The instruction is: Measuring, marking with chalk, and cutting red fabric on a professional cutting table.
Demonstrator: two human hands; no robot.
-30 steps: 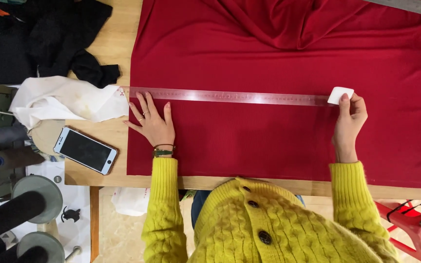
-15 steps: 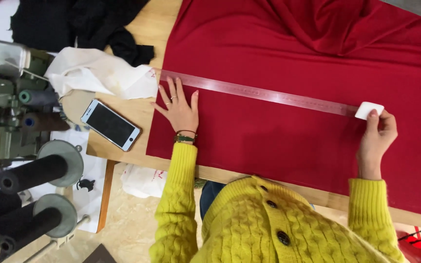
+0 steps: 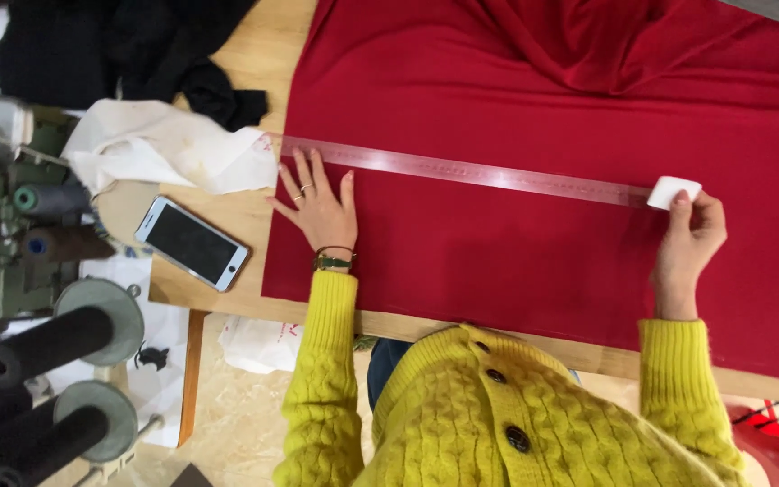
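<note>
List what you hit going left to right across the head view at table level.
Thread spools → phone → left hand flat on the red fabric → long ruler → white chalk in the right hand.

matt red cloth (image 3: 534,261) under a shiny metal ruler (image 3: 462,169) on pale smooth wooden table (image 3: 254,221).

One screen only: phone (image 3: 192,243), flat on the desk (image 3: 254,216), left of the red cloth (image 3: 534,261), just below the white rag (image 3: 164,149). Rectangular, rounded corners, white frame, dark blank screen, lying aslant. Below the desk edge, white paper sheet (image 3: 151,361) with a small black figure printed on it. Near it, white plastic bag (image 3: 259,343) with faint red marks, partly hidden by the desk.
</note>
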